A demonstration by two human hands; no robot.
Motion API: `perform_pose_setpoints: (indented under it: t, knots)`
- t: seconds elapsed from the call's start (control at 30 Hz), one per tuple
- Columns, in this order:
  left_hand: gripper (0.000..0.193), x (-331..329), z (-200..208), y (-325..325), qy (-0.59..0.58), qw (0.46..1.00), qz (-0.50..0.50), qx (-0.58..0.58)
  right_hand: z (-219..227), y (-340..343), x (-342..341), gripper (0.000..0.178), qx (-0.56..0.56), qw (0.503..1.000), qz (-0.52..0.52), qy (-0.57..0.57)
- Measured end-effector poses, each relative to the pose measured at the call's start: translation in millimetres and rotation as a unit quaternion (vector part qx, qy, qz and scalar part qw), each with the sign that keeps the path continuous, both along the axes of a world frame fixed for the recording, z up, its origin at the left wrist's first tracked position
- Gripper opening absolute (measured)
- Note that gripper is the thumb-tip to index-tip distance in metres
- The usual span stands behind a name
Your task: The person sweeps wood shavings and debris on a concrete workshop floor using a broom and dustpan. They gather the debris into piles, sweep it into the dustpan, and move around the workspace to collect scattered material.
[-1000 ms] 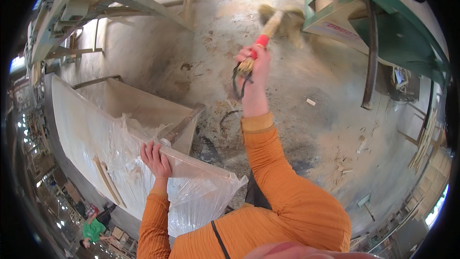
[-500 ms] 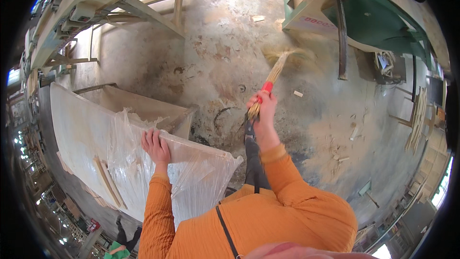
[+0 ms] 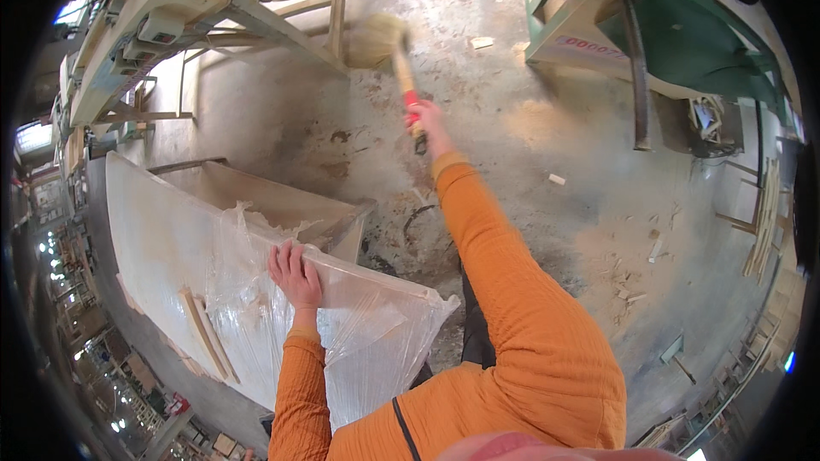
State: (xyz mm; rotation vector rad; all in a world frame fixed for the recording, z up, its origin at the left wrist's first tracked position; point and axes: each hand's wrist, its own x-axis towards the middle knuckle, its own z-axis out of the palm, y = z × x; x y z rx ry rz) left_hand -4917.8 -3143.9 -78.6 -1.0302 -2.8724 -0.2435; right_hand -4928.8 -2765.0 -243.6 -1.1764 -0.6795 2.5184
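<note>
Right hand [image 3: 424,122] stretched far out over the dusty concrete floor [image 3: 512,162], fingers clamped round the red grip of a short broom [image 3: 391,49]. Pale straw head blurred, up near the timber frame [image 3: 256,13] at the floor's far edge. Left hand [image 3: 295,273] rested on the near rim of the plastic-lined bin [image 3: 213,290], fingers curled over its edge. Wood scraps [image 3: 632,290] scattered to the right.
</note>
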Motion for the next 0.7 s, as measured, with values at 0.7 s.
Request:
perform_pose_setpoints:
  t: [0.7]
  knots:
    - [0.028,16,11,5,0.026,0.999,0.002,-0.018,90,-19,221,0.017,-0.127,0.99,-0.041,-0.046]
